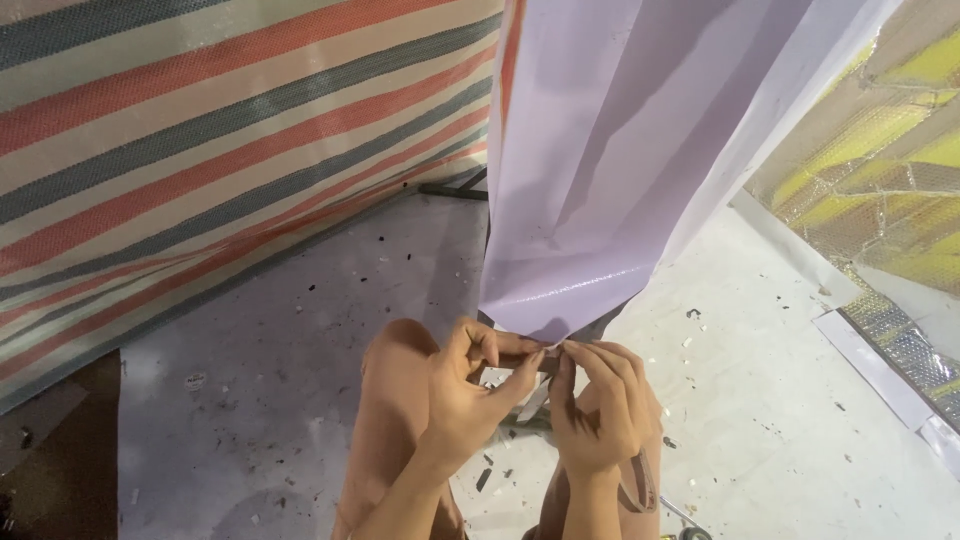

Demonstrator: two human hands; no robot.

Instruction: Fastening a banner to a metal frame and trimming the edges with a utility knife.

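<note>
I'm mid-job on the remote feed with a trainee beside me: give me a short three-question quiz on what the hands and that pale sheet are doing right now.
1. True or false: both hands pinch the bottom edge of the lilac sheet.
2. Which thing lies to the left of the sheet? A) striped tarp B) metal ladder C) glass window
3. Fill in: the hands work just above the person's bent ____.

Key
1. True: the left hand and the right hand meet at the sheet's lowest fold, fingertips closed on it.
2. A: the striped tarp, in red, grey and cream bands, hangs there.
3. Knees, over the speckled grey floor.
</note>
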